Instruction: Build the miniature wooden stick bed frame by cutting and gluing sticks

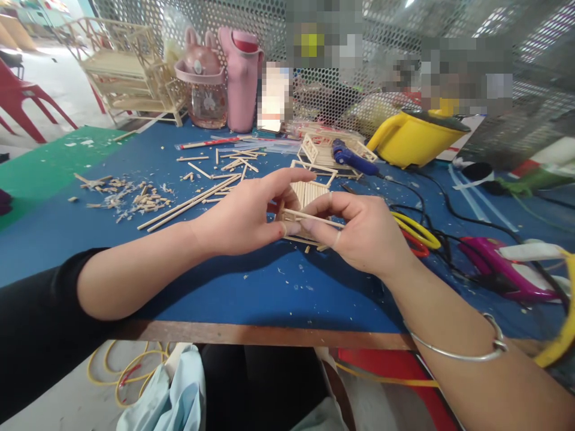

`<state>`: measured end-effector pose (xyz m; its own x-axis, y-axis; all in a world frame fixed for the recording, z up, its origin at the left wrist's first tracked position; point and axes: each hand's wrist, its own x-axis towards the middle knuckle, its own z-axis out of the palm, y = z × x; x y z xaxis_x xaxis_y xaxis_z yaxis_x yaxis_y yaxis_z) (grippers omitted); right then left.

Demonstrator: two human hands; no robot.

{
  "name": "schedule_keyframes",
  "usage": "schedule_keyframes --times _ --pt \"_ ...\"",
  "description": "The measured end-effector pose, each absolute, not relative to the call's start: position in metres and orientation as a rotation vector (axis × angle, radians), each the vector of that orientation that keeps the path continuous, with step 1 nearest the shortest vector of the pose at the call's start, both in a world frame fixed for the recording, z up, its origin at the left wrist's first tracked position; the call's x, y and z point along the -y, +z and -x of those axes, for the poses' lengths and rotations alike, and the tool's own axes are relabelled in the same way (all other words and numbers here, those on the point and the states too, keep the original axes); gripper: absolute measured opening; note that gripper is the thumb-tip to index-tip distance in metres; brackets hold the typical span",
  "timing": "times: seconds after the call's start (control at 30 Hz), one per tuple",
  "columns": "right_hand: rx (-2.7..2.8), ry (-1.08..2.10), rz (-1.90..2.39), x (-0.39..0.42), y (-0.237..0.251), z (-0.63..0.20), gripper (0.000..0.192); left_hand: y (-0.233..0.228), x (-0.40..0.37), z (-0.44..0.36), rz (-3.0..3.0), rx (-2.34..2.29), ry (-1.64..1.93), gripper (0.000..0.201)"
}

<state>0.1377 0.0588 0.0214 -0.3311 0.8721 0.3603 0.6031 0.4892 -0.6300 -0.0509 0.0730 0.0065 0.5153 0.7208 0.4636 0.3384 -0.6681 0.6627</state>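
Observation:
A small model built of thin wooden sticks is between my hands on the blue table, with a slatted panel and an open frame showing. My left hand grips its left side, thumb low and index finger stretched over the top. My right hand pinches a thin wooden stick between thumb and fingers, holding it across the near side of the model. The fingertips of both hands meet there and hide part of the joint. Loose sticks lie to the left of my left hand.
A blue glue gun rests behind the model near a yellow mug-shaped container. Cables, yellow-handled scissors and a purple tool lie right. Offcuts are scattered left. A pink tumbler and larger stick model stand behind.

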Motion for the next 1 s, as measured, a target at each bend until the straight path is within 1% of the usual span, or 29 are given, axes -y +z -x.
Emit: schedule_keyframes --times 0.17,0.33,0.43,0.5,0.63,0.7,0.8,1.0 --pt "2.059 0.519 1.178 -0.061 0.02 -0.139 0.017 0.007 -0.072 0.051 -2.35 -0.792 1.026 0.056" --pt "2.031 0.595 1.095 -0.064 0.016 -0.143 0.031 0.008 -0.072 0.051 -2.332 -0.777 1.029 0.057" --pt "2.104 0.562 1.058 -0.066 0.017 -0.147 0.028 0.007 -0.072 0.05 -2.301 -0.794 1.053 0.056" --pt "2.154 0.515 1.034 -0.066 0.019 -0.15 0.03 0.006 -0.071 0.05 -2.306 -0.824 1.065 0.055" --pt "2.267 0.458 0.966 -0.065 0.026 -0.16 0.054 0.006 -0.069 0.05 -2.342 -0.879 1.057 0.055" --pt "2.287 0.463 0.911 -0.065 0.029 -0.165 0.059 0.007 -0.068 0.05 -2.347 -0.896 1.049 0.056" --pt "2.199 0.418 0.862 -0.065 0.028 -0.164 0.052 0.007 -0.069 0.05 -2.345 -0.897 1.047 0.056" --pt "2.13 0.34 0.874 -0.061 0.02 -0.147 0.049 0.007 -0.069 0.05 -2.323 -0.905 1.043 0.057"
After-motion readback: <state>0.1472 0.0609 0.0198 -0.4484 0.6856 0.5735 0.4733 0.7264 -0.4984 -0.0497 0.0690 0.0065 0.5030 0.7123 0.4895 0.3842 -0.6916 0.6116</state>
